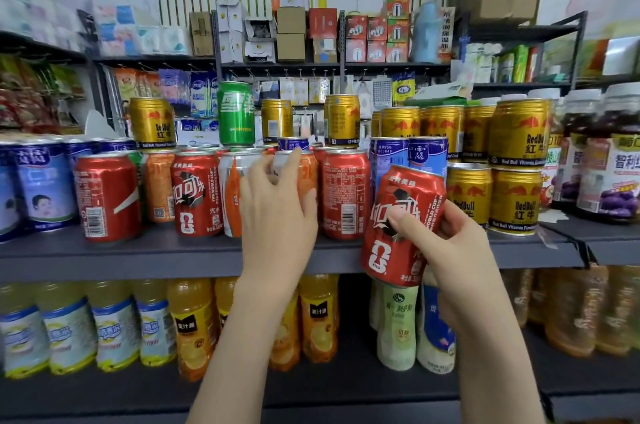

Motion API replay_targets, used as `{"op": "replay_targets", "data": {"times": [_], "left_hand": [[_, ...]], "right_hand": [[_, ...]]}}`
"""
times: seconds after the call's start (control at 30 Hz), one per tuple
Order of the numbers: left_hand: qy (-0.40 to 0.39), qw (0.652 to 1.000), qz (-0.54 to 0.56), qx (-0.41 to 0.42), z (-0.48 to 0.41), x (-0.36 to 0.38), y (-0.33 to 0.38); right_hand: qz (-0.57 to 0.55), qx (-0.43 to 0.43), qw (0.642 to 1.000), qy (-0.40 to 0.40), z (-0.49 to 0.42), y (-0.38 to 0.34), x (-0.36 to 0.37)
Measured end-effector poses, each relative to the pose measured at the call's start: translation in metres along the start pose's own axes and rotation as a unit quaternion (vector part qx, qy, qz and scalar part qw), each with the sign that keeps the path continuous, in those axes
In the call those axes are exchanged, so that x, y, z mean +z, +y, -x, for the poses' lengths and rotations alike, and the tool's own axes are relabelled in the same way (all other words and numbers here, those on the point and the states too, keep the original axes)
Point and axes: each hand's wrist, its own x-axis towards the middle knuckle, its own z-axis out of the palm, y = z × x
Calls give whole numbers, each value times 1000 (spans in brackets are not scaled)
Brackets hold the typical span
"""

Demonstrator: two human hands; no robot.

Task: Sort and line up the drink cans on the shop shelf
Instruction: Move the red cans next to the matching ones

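Red aluminium cola can [401, 226]: tilted, in front of the dark grey shelf [104, 257] edge, fingers of your right hand [450, 250] clamped round it. Orange soda can [308, 174]: upright on that shelf among red cans, fingers of your left hand [277, 212] curled round it. Gold cans [516, 198]: stacked just right.

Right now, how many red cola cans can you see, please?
4 red cans: three upright at the shelf front, one tilted in the right hand; more may hide behind.
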Motion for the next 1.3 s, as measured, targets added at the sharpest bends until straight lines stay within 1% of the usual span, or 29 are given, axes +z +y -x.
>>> {"op": "replay_targets", "data": {"times": [0.07,0.17,0.23,0.33,0.47,0.6,0.7,0.8,0.9,0.97,1.03,1.1,1.17,1.23,1.3], "left_hand": [[-9,999,-41,14,-16,-2,-2],[-54,995,-85,13,-35,0,-6],[-77,991,-105,16,-41,2,-8],[-89,989,-114,27,-46,3,-10],[-82,991,-100,38,-46,2,-12],[-36,993,-100,55,-37,1,-13],[-18,996,-57,67,-28,-2,-11],[-26,998,3,56,-20,-4,-9],[-14,997,70,14,-10,-7,-13],[-7,988,149,-42,-5,-11,-20],[1,967,239,-89,-3,-17,-28],[7,950,292,-108,-1,-29,-33],[0,943,312,-114,-1,-47,-37],[-20,941,316,-117,-4,-65,-43],[-34,936,327,-123,-10,-84,-50]], "right_hand": [[-6,1,1000,-5,0,-1,3],[-15,1,1000,-6,-1,0,7],[-23,0,1000,-5,-3,1,10],[-26,0,1000,1,-7,4,15],[-24,1,1000,5,-11,7,21],[-42,-2,999,2,-13,9,25],[-46,-6,999,2,-13,9,27],[-52,-12,999,9,-12,10,28],[-50,-26,998,16,-9,12,28],[-42,-34,998,8,-7,13,29],[-18,-46,999,-21,-6,9,31],[34,-62,995,-72,-7,-1,36],[70,-73,983,-152,-12,-20,41],[96,-81,964,-234,-23,-43,48],[132,-81,945,-287,-37,-66,56]]}}
